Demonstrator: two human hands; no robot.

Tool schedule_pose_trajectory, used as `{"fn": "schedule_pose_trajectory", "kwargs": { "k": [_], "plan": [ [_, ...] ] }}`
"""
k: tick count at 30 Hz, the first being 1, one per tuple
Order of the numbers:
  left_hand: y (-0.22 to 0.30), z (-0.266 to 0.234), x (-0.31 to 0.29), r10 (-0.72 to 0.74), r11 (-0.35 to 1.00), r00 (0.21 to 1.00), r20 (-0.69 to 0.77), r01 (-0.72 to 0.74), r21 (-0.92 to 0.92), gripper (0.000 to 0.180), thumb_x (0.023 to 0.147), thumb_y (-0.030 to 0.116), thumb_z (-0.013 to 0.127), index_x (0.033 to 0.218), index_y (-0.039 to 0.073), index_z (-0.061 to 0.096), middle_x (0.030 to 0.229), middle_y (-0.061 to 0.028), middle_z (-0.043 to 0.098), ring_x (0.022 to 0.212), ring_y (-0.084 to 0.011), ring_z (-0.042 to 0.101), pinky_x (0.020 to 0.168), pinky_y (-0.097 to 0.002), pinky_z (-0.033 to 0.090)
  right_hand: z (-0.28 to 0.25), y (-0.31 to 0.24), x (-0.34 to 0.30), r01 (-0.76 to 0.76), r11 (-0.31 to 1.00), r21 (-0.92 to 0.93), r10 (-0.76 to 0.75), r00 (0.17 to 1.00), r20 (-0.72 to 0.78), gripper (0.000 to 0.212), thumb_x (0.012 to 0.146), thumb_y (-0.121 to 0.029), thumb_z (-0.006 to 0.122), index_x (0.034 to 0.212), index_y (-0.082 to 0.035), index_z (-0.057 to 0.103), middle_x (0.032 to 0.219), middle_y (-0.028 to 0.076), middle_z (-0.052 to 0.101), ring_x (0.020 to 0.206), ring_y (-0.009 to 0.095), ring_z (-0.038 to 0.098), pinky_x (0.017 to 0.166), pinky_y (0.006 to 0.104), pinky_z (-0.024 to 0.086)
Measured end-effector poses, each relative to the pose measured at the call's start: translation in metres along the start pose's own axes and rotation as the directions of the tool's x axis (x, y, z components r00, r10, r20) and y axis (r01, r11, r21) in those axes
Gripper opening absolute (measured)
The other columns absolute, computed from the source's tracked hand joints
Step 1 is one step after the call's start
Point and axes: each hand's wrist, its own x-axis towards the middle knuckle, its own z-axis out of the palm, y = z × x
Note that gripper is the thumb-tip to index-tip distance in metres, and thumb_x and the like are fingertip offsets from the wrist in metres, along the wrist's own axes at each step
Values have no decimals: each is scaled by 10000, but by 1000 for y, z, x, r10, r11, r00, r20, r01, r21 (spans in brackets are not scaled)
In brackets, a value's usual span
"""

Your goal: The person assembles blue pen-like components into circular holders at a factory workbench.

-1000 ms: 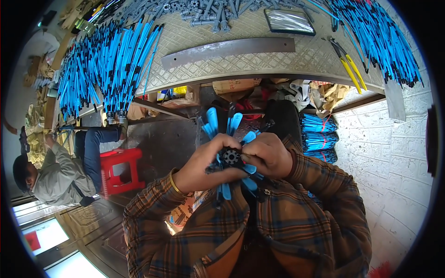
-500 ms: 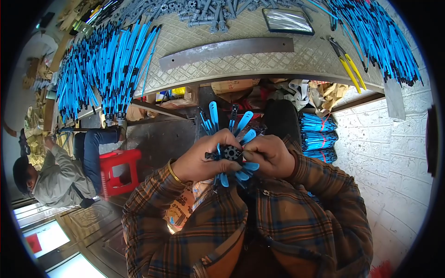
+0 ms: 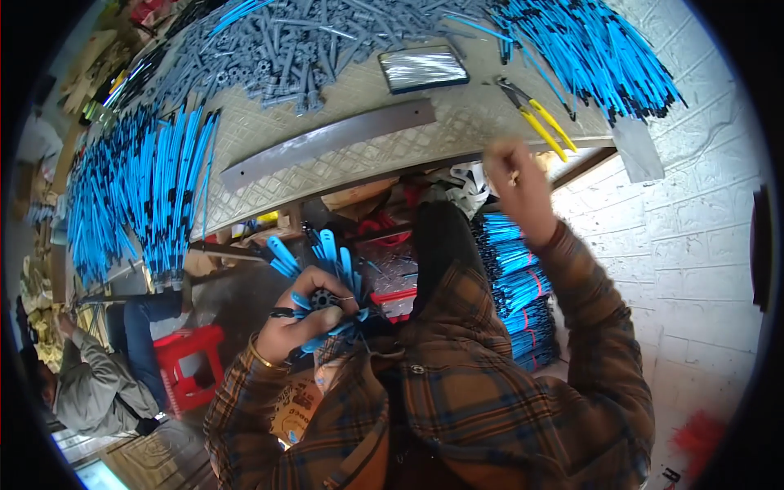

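Observation:
My left hand (image 3: 302, 322) is closed round a black round hub (image 3: 323, 299) with holes in its face. Flat blue strips (image 3: 328, 245) with black parts among them fan out from the hub, past my fingers. Some of the strips and the hub's underside are hidden by the hand. My right hand (image 3: 521, 189) is raised apart from it, near the table's front edge and just left of the yellow-handled pliers (image 3: 536, 122). Its fingers look bent but are smeared by motion; whether they hold anything cannot be made out.
On the table (image 3: 351, 147) lie a metal strip (image 3: 327, 143), a tray of thin wires (image 3: 423, 69), a heap of grey plastic parts (image 3: 302, 57) and blue rod piles (image 3: 592, 57). Tied blue bundles (image 3: 514, 286) stand by the white wall. A person (image 3: 98, 376) sits left, near a red stool (image 3: 189, 367).
My right hand has left the hub and swung up and away to the right, toward the table edge. My left hand keeps the hub. The whole view has turned.

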Motion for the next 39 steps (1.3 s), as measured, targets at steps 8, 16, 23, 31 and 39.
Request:
{"fn": "schedule_pose_trajectory", "kwargs": {
  "k": [8,16,23,31,39],
  "plan": [
    [2,11,-2,37,930,987,-159,24,366,151,789,78,619,921,25,567,884,-60,594,813,-119,561,728,-253,442,-83,95,41,98,465,-880,-102,993,56,191,824,-192,559,932,-41,516,895,149,554,853,338,520,701,419,416],
    [11,16,-1,-84,917,979,-187,149,370,252,786,77,635,1032,29,605,801,-36,584,727,-94,548,672,-238,449,-81,22,9,-71,994,-79,94,932,350,103,771,-89,587,836,-43,521,917,122,543,829,299,540,684,330,420],
    [16,8,5,-175,941,976,-131,205,269,343,780,99,665,1105,32,577,828,-27,585,734,-82,536,678,-229,447,2,-61,-21,600,742,-300,-362,735,574,242,696,-85,614,935,-64,581,1162,106,489,1039,299,489,888,438,371],
    [7,7,2,-102,975,981,-165,131,178,457,743,103,707,1158,20,537,859,-17,577,763,-76,520,709,-231,446,34,-59,-18,701,576,-421,-456,703,545,174,779,-123,540,939,-58,565,1283,97,413,1205,304,361,1001,517,224],
    [9,-1,-1,-63,946,981,-184,118,302,520,708,102,726,1179,14,524,899,-36,587,775,-80,530,711,-234,457,40,-63,-15,718,537,-443,-496,693,524,226,784,-177,527,987,-91,578,1311,67,389,1235,306,328,994,552,202]
  ]
}}
